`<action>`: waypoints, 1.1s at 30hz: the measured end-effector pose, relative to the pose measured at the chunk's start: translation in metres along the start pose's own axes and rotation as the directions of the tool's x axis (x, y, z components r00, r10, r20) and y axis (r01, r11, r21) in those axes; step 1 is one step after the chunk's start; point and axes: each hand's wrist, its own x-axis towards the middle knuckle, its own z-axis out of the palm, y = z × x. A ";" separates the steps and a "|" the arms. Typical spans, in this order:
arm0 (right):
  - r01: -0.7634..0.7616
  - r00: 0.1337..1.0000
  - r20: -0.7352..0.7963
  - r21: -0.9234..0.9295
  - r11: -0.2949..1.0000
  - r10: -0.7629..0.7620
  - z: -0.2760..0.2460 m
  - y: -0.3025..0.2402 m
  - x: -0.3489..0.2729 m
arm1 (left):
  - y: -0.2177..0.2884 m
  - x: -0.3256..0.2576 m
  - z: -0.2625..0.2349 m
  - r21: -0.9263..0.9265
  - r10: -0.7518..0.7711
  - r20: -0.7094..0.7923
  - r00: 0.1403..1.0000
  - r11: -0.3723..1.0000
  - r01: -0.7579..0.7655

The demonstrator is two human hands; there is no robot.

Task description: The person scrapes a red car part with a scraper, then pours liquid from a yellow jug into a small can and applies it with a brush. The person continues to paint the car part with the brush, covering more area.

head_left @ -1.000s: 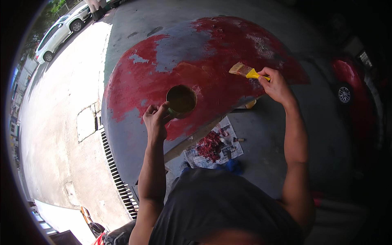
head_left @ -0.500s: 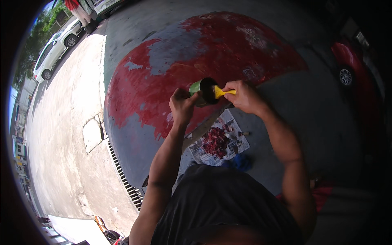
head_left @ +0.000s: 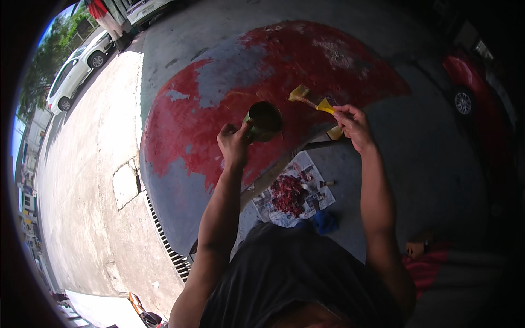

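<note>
From here, the left hand (head_left: 233,143) grips a dark-green cylindrical tin (head_left: 264,131) and the right hand (head_left: 354,127) a yellow-handled flat brush (head_left: 324,105) above the curved red-and-grey panel (head_left: 183,123), seemingly half-finished, grey along its far-left edge, mostly red elsewhere.

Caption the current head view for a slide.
Left hand holding a round container, right hand a yellow-handled brush, above a curved panel patched red and grey.

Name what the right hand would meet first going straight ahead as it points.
Probably the red-and-grey panel, met by the brush that the right hand holds; the depth between is unclear.
</note>
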 end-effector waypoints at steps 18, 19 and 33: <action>0.110 0.972 -0.023 -0.833 0.542 -0.233 0.054 0.024 0.087 | 0.052 -0.040 -0.103 -0.181 -0.018 -0.256 0.967 0.983 -0.030; 0.076 0.969 -0.062 -0.849 0.524 -0.240 0.070 0.028 0.099 | 0.051 -0.042 -0.106 -0.188 -0.034 -0.271 0.962 0.982 -0.018; 0.096 0.972 -0.002 -0.910 0.403 -0.236 -0.004 -0.021 0.068 | 0.056 -0.060 -0.150 -0.140 0.010 -0.311 0.950 0.988 -0.057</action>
